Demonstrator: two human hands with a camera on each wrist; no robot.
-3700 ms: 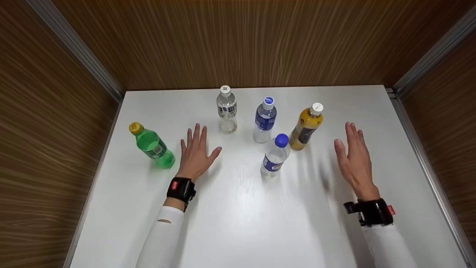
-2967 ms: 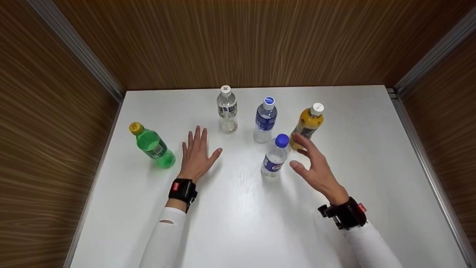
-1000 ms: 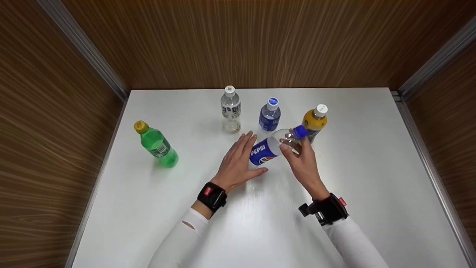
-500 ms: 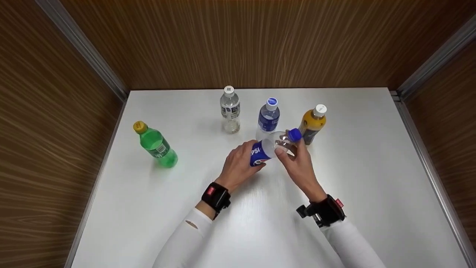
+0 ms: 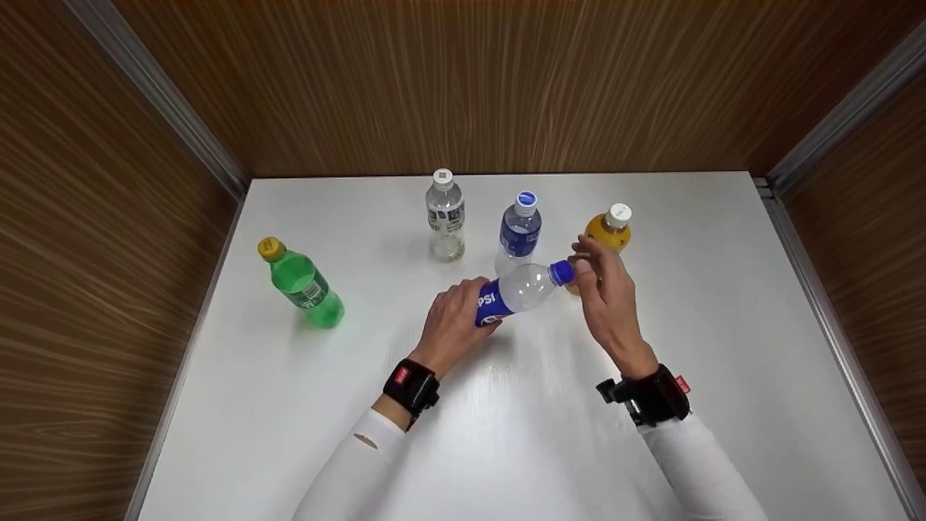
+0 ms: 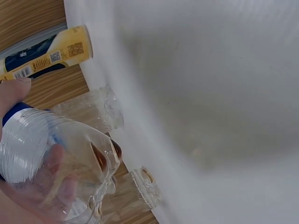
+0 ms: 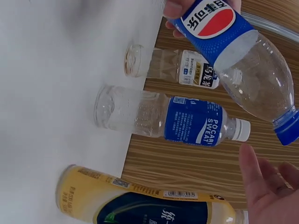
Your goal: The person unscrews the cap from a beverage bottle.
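Observation:
My left hand (image 5: 452, 322) grips the lower body of a clear Pepsi bottle (image 5: 527, 288) with a blue label. The bottle is tilted, held over the table, its blue cap (image 5: 562, 272) pointing right. A little dark residue shows in its base in the left wrist view. Beside the cap is my right hand (image 5: 611, 304), fingers loosely bent and holding nothing; in the right wrist view a gap shows between this hand (image 7: 275, 191) and the cap. Behind the right hand stands a yellow drink bottle (image 5: 608, 231) with a white cap, partly hidden.
Just behind the Pepsi bottle stands a Pocari Sweat bottle (image 5: 519, 235). A clear Suntory bottle (image 5: 445, 217) is left of it. Farther left is a green bottle (image 5: 304, 286) with a yellow cap. Wood-grain panels (image 5: 463, 87) enclose the white table (image 5: 463, 449) at back and sides.
From flat on the table, my right hand went to the Pepsi bottle and lifted it, tilted, by the neck. My left hand came over and took its body; the right has let go and moved right.

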